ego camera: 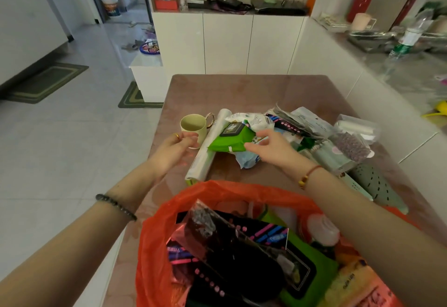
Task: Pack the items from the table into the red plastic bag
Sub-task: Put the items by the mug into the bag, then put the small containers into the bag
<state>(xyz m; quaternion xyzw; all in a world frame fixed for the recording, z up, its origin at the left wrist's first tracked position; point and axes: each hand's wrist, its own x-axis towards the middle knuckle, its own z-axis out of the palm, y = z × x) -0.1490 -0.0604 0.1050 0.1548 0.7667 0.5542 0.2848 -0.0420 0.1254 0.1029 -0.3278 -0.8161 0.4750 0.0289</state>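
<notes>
The red plastic bag point(154, 239) stands open at the table's near edge, filled with dark packets, a green pack and a white-capped jar. Behind it a pile of items lies on the brown table point(242, 89). A green wipes pack point(229, 140) rests on a white roll point(205, 152). My right hand point(268, 149) reaches over the pack's right end, fingers spread and touching it without a closed grip. My left hand point(174, 149) hovers by the pale yellow mug point(193, 125), fingers loosely curled, holding nothing.
Right of the wipes lie dark striped packets point(287, 123), a clear plastic box point(360, 125), a bag of purple beads point(350, 147) and a grey-green perforated piece point(377, 183). White cabinets point(227, 45) stand behind the table, a counter with bottles at right, tiled floor at left.
</notes>
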